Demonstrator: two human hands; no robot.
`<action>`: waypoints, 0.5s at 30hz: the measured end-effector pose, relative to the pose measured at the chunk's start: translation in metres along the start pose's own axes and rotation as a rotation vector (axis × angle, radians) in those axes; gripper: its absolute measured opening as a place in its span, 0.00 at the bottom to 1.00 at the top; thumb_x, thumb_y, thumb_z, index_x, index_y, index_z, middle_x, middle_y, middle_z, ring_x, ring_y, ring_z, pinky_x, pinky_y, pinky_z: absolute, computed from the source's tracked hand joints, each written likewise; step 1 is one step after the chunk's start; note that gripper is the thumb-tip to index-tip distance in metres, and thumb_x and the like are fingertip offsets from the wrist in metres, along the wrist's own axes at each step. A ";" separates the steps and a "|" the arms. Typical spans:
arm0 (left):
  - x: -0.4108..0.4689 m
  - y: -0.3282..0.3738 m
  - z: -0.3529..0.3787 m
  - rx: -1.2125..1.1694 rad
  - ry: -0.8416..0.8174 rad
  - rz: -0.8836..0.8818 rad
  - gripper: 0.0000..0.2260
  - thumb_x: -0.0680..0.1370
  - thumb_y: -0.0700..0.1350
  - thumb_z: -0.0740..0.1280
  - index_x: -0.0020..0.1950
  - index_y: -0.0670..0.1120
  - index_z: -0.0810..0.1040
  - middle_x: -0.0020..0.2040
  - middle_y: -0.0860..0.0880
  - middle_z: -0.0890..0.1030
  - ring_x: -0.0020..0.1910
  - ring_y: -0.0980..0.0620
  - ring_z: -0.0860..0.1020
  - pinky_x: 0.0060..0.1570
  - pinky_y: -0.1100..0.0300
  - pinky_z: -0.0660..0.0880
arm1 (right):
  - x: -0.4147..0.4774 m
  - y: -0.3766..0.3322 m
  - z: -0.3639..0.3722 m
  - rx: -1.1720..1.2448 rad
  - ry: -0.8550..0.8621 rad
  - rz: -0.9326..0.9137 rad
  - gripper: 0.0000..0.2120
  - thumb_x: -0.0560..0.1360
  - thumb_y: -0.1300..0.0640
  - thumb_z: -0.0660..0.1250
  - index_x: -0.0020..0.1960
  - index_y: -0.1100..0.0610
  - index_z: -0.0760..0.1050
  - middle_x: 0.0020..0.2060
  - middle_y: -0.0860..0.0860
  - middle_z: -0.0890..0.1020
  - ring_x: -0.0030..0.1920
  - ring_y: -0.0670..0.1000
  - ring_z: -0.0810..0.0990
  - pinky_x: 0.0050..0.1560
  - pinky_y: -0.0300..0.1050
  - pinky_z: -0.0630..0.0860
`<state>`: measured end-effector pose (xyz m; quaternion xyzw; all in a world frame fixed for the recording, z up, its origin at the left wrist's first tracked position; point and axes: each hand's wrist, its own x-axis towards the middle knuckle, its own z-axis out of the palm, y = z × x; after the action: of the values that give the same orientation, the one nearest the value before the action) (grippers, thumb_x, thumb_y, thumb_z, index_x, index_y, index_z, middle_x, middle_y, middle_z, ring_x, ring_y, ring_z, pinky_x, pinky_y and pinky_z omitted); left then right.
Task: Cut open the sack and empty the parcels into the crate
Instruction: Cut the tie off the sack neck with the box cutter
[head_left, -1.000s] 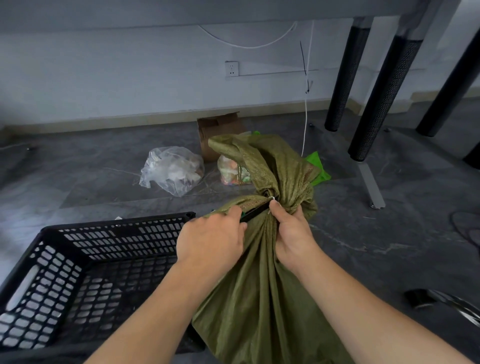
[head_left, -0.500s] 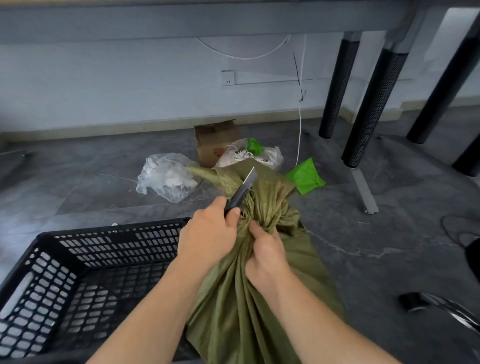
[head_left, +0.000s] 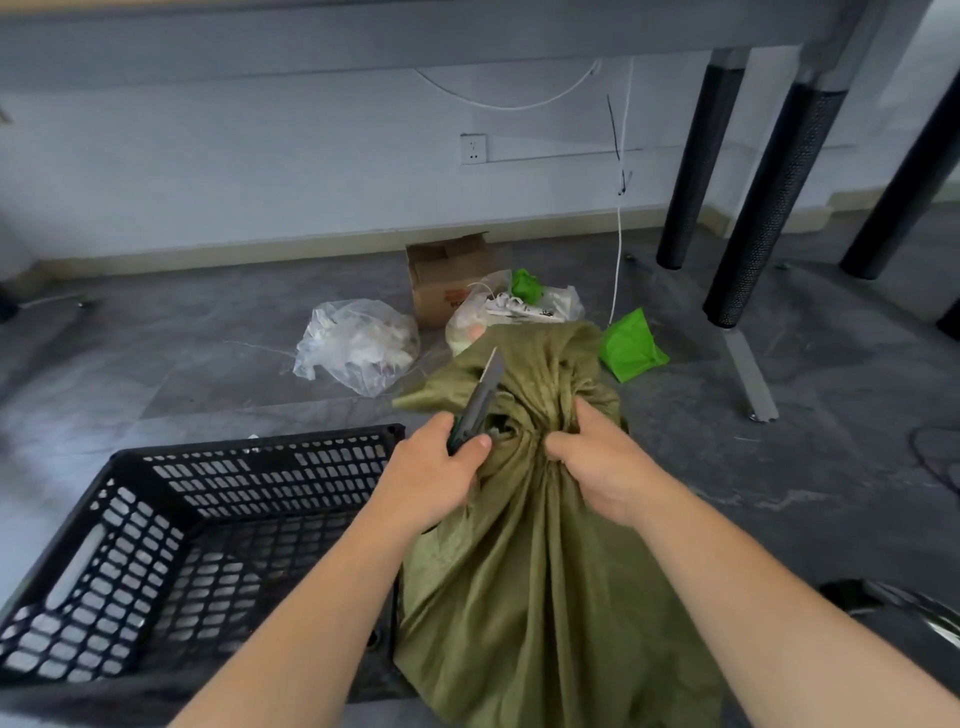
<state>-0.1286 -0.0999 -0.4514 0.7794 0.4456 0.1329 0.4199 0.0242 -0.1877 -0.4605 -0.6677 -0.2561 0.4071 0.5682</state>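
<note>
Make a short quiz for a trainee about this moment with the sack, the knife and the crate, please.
1. True or false: the black crate already holds parcels.
2. Which hand holds the utility knife?
A. the left hand
B. the right hand
C. neither hand
3. Fill the gap: the right hand grips the green sack at its gathered ____.

Key:
1. False. The crate's mesh floor shows bare where it is visible.
2. A. The blade points up and away, beside the sack's bunched top.
3. Neck. The sack stands beside the crate, to its right in the head view.
</note>
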 end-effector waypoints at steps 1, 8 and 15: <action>0.000 -0.003 0.002 -0.015 0.017 -0.014 0.14 0.77 0.58 0.66 0.50 0.48 0.73 0.42 0.44 0.83 0.41 0.46 0.82 0.42 0.52 0.76 | -0.002 -0.003 -0.006 -0.147 -0.008 -0.010 0.26 0.65 0.66 0.62 0.61 0.52 0.75 0.56 0.55 0.83 0.58 0.56 0.81 0.66 0.57 0.75; -0.003 -0.018 0.034 -0.047 -0.138 -0.085 0.29 0.67 0.63 0.74 0.62 0.52 0.70 0.50 0.49 0.80 0.50 0.46 0.81 0.41 0.56 0.72 | -0.010 -0.019 -0.047 -0.998 0.054 0.065 0.23 0.77 0.64 0.58 0.71 0.58 0.67 0.67 0.61 0.75 0.66 0.61 0.73 0.61 0.43 0.70; -0.015 -0.016 0.063 -0.107 -0.205 -0.103 0.18 0.72 0.58 0.72 0.56 0.53 0.72 0.36 0.52 0.78 0.23 0.61 0.75 0.25 0.64 0.67 | -0.013 -0.039 -0.076 -1.115 0.202 0.119 0.17 0.77 0.65 0.59 0.62 0.56 0.77 0.63 0.59 0.79 0.63 0.59 0.77 0.61 0.44 0.72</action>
<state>-0.1100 -0.1421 -0.5002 0.7414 0.4319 0.0546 0.5106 0.0855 -0.2314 -0.4180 -0.9156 -0.3385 0.1757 0.1274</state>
